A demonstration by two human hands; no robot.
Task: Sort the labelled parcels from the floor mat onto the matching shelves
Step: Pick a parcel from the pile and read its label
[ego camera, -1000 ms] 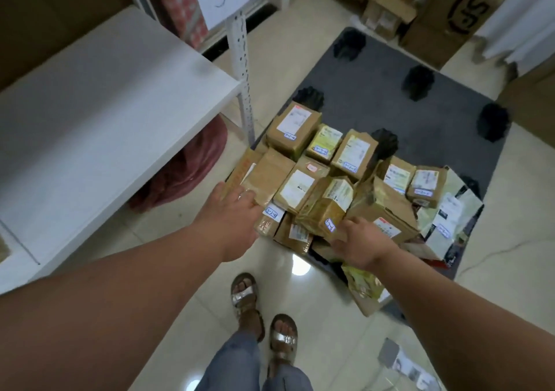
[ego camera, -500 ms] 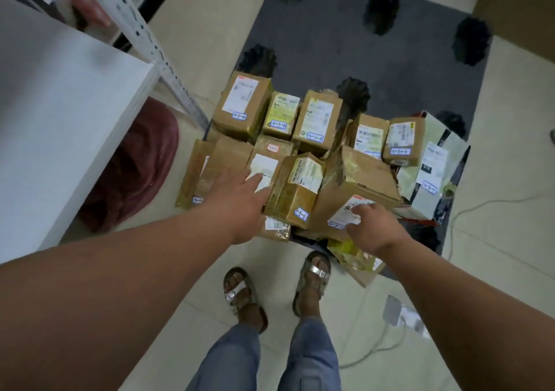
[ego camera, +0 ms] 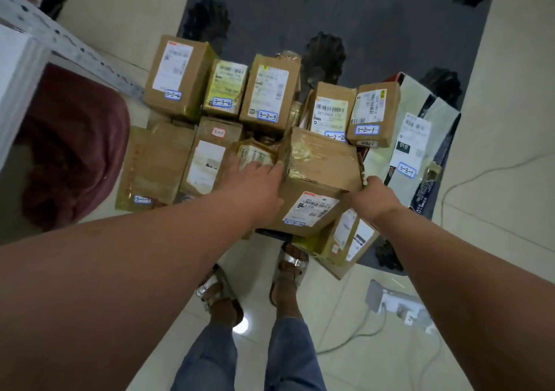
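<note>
Several taped brown parcels with blue-edged number labels lie on the grey floor mat [ego camera: 360, 15]. A large brown parcel [ego camera: 321, 180] sits on top of the pile at the near edge. My left hand [ego camera: 255, 186] holds its left side, fingers reaching over a small parcel [ego camera: 255, 153] beside it. My right hand [ego camera: 375, 194] grips its right edge. Behind stand parcels marked 3-2-4 [ego camera: 177, 75], 3-3-4 [ego camera: 226, 87], 3-2-3 [ego camera: 270, 90], 3-2-2 [ego camera: 330, 108] and 3-2-1 [ego camera: 374, 111]. A white bag marked 3-3-1 [ego camera: 411, 141] lies at the right.
The white shelf [ego camera: 15, 60] and its perforated post [ego camera: 75, 48] are at the left, with a dark red bag [ego camera: 75, 150] under it. A flat parcel marked 3-1-1 [ego camera: 153, 165] lies by the bag. A white power strip [ego camera: 399, 303] and cables lie at my right foot.
My view has dropped closer to the pile. My right hand moved from the large parcel's front label to its right edge. My left hand shifted right onto the parcel's left side.
</note>
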